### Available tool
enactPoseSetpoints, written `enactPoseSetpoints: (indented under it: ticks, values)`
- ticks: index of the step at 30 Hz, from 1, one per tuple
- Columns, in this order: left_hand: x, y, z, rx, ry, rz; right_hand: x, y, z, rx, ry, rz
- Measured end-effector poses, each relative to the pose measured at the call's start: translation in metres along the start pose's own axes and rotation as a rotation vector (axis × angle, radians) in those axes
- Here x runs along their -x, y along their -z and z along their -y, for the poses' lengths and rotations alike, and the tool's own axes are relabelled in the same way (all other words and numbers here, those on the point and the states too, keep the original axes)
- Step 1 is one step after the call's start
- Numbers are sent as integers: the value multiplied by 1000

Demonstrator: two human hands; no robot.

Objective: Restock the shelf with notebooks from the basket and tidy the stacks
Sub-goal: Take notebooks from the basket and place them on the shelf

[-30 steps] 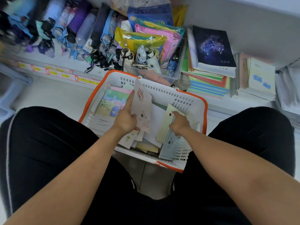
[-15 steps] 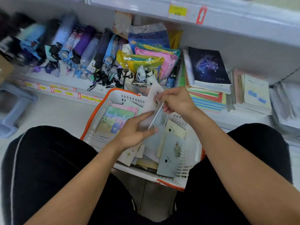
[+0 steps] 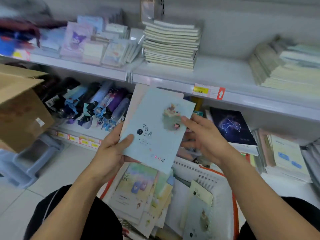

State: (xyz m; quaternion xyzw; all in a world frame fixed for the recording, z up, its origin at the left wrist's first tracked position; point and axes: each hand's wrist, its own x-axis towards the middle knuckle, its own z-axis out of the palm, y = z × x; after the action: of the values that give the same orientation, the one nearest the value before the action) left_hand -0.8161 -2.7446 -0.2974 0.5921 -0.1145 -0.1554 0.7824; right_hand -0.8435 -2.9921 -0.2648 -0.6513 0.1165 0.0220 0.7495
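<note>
I hold a thin pale blue notebook (image 3: 156, 129) up in front of the shelves, with at least one more notebook behind it. My left hand (image 3: 112, 149) grips its lower left edge, thumb on the cover. My right hand (image 3: 202, 137) holds the right edge, thumb on the cover and fingers behind. Below, the white basket with an orange rim (image 3: 216, 172) rests between my knees and holds several loose notebooks (image 3: 138, 193). On the upper shelf (image 3: 216, 77) stands a tall stack of cream notebooks (image 3: 170, 44).
A lower stack of pale notebooks (image 3: 285, 66) lies at the upper shelf's right. A dark constellation notebook (image 3: 230, 127) tops a stack on the lower shelf, beside rolled umbrellas (image 3: 97, 104). A cardboard box (image 3: 19, 108) and a grey stool (image 3: 32, 158) stand at left.
Both hands have lifted the blue notebook out of the basket and hold it up before the shelves. My head has tilted up, so the upper shelf is now in view.
</note>
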Motion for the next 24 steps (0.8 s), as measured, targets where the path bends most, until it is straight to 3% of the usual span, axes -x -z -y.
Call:
enactPoseSetpoints:
  ticks: [3, 7, 11, 17, 21, 24]
  values:
    - [-31, -13, -31, 23, -79, -46, 0, -28, 26, -62, 94, 132]
    - [-68, -33, -77, 35, -86, 62, -13, -41, 67, -56, 213, 24]
    - [-106, -46, -118, 45, -53, 154, -27, -33, 110, -140, 255, 18]
    - [-175, -73, -167, 199, -104, 19, -91, -20, 190, -347, 236, -159]
    - [-203, -74, -182, 100, -95, -52, -167, -11, 251, -251, 181, -216]
    - [-211, -73, -176, 53, -83, -60, -203, -10, 268, -18, 107, -217]
